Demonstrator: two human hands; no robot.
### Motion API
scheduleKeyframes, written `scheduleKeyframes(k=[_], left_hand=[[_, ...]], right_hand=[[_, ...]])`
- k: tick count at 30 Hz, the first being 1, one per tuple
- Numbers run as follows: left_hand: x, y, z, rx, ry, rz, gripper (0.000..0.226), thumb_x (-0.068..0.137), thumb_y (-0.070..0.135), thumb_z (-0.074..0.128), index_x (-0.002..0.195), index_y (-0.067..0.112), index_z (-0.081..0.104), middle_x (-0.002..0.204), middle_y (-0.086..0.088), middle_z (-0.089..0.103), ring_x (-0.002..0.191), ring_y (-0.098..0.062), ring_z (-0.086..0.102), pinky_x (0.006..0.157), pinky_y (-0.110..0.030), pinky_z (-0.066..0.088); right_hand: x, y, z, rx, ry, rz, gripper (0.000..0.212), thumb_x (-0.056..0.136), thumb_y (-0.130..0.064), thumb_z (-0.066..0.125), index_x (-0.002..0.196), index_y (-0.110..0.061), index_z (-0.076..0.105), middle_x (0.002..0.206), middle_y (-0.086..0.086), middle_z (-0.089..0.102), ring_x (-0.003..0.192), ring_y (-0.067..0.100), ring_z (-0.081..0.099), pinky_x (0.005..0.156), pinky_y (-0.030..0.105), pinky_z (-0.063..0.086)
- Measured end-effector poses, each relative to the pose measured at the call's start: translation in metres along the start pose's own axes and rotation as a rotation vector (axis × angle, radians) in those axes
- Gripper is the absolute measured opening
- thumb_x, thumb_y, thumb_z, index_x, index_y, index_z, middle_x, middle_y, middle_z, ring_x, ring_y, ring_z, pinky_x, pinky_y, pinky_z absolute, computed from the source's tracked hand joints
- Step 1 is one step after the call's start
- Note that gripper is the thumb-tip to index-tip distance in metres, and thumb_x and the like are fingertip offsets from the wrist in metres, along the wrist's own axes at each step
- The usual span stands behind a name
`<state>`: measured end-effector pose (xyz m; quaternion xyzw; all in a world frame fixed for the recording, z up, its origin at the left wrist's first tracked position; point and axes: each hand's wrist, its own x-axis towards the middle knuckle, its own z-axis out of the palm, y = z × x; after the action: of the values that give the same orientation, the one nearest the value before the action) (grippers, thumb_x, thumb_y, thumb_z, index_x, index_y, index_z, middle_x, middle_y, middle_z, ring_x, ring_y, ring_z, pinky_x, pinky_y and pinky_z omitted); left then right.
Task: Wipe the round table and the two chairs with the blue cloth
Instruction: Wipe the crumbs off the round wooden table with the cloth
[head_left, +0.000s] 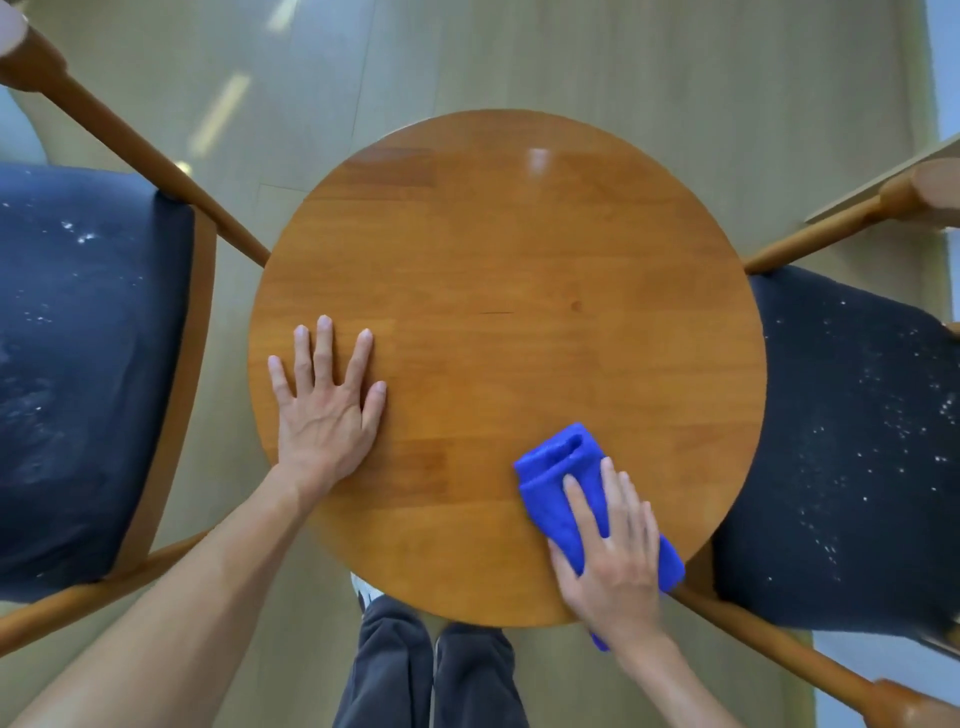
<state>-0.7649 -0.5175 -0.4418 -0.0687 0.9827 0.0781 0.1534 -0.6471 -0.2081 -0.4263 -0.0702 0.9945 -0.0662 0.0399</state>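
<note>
Pressing a soft, folded blue microfibre cloth (566, 483) flat under the extended fingers of the right hand (613, 551) near the round wooden table's (498, 260) edge, the person braces the left hand (324, 405), fingers spread and empty; the limp cloth likely needs palm pressure.

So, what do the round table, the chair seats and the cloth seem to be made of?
Round table: wood, glossy varnish; grain, joined strips and glare show. Chair seats: dark fabric, probably, matte with white specks. Blue cloth: soft, likely microfibre; plush folds.
</note>
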Motion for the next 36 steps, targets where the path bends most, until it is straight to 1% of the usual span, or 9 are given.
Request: scheduleKeyframes(k=[4,7,13,19,21,24,29,32,36], left_hand=[[0.001,0.003,0.001,0.008,-0.012,-0.014,0.061,0.098,0.052,0.018,0.153,0.032,0.0,0.16,-0.007,-0.016,0.146,-0.029,-0.017,0.116,-0.058,-0.006],[-0.002,0.005,0.002,0.02,0.002,-0.038,0.059,0.099,0.05,0.018,0.153,0.032,0.003,0.161,-0.009,-0.01,0.147,-0.034,-0.011,0.112,-0.065,0.001],[-0.007,0.017,-0.006,-0.028,-0.006,-0.105,0.056,0.099,0.045,0.032,0.151,0.034,0.015,0.16,-0.013,0.0,0.146,-0.039,-0.002,0.107,-0.073,0.008],[-0.01,0.007,-0.007,-0.011,-0.077,-0.054,0.067,0.091,0.063,0.029,0.151,0.041,0.006,0.16,-0.01,-0.009,0.145,-0.04,-0.008,0.108,-0.071,0.008],[-0.01,0.008,-0.008,0.004,-0.107,-0.05,0.076,0.086,0.073,0.024,0.15,0.042,-0.001,0.16,-0.009,-0.015,0.145,-0.039,-0.013,0.109,-0.07,0.005],[-0.011,0.009,-0.01,0.024,-0.133,-0.042,0.088,0.076,0.083,0.017,0.149,0.042,-0.01,0.158,-0.009,-0.021,0.144,-0.04,-0.018,0.109,-0.069,0.003],[-0.008,0.007,-0.006,0.05,-0.143,-0.042,0.096,0.067,0.089,0.007,0.147,0.042,-0.018,0.156,-0.01,-0.026,0.143,-0.041,-0.021,0.108,-0.071,0.006],[-0.006,0.007,-0.008,0.05,-0.154,-0.044,0.096,0.066,0.089,0.005,0.146,0.043,-0.02,0.156,-0.01,-0.027,0.142,-0.041,-0.021,0.108,-0.07,0.006],[-0.008,0.009,-0.012,0.055,-0.172,-0.062,0.098,0.064,0.089,0.007,0.148,0.043,-0.015,0.157,-0.01,-0.023,0.143,-0.041,-0.018,0.109,-0.069,0.009]], right_hand=[[0.0,0.014,-0.009,0.133,0.082,0.565,0.063,0.087,-0.039,0.051,0.143,-0.013,0.039,0.15,0.025,0.029,0.129,0.047,0.039,0.095,0.063,0.041],[-0.001,-0.043,0.0,0.147,0.117,0.602,0.062,0.087,-0.039,0.051,0.141,-0.009,0.045,0.148,0.028,0.032,0.129,0.048,0.039,0.098,0.059,0.039],[-0.03,-0.169,0.024,0.159,-0.008,0.078,0.067,0.081,-0.042,0.06,0.143,-0.025,0.042,0.151,0.019,0.034,0.138,0.041,0.033,0.107,0.058,0.032],[0.005,-0.03,0.006,0.127,-0.09,-0.529,0.056,0.079,-0.029,0.063,0.134,-0.024,0.055,0.148,0.014,0.04,0.135,0.037,0.04,0.104,0.054,0.037],[0.032,0.029,-0.008,0.099,-0.047,-0.351,0.058,0.077,-0.023,0.068,0.134,-0.018,0.056,0.147,0.017,0.04,0.133,0.039,0.041,0.101,0.057,0.039],[0.07,0.084,-0.025,0.162,0.087,0.261,0.059,0.083,-0.018,0.069,0.138,-0.008,0.049,0.148,0.023,0.036,0.131,0.043,0.041,0.1,0.058,0.039],[0.155,0.085,-0.027,0.287,0.203,1.13,0.062,0.096,-0.035,0.047,0.15,-0.022,0.021,0.158,0.016,0.01,0.139,0.039,0.022,0.108,0.055,0.021],[0.17,0.021,-0.018,0.189,0.201,0.947,0.063,0.093,-0.035,0.049,0.15,-0.02,0.026,0.157,0.019,0.014,0.138,0.04,0.024,0.107,0.053,0.025],[0.128,-0.075,0.0,0.113,0.091,0.255,0.066,0.081,-0.036,0.06,0.143,-0.019,0.043,0.151,0.02,0.033,0.134,0.041,0.038,0.103,0.053,0.036]])
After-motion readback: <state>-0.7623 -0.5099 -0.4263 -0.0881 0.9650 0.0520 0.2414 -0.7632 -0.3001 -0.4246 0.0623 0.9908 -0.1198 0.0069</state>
